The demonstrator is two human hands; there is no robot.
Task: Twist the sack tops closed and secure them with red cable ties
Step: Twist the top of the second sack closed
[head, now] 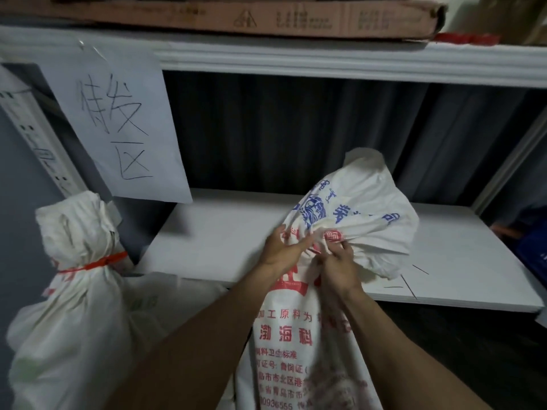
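Upright in the foreground, against the front edge of the lower shelf board [222, 232]: a white woven printed sack [296, 335] with red lettering down its front. Neck bunched tight just above the red print. Above the bunch, the loose top [364, 220] with blue lettering, flopping up and to the right over the shelf.

Both hands at that bunched neck. On its left side, the left hand [281, 250], fingers curled over the gathered cloth and grasping it. Just beside it and a little lower, the right hand [337, 267], fingertips pinching folds of the same neck. A bit of red between the two hands, print or tie, impossible to tell which.

Two sacks in all. To the left, well apart from the hands, the tied sack [68, 321], plain white, neck cinched by one red cable tie [97, 263] with its tail pointing right. Two hands, one tie plainly seen.

Further out:
- One paper sign [118, 128] with handwritten black characters, hanging from the upper shelf beam [325, 60].
- One flat cardboard box [236, 16] lying on top of that beam.
- A dark corrugated panel [296, 128] behind the shelf.
- Something blue [532, 247] at the right edge, too cropped to name.
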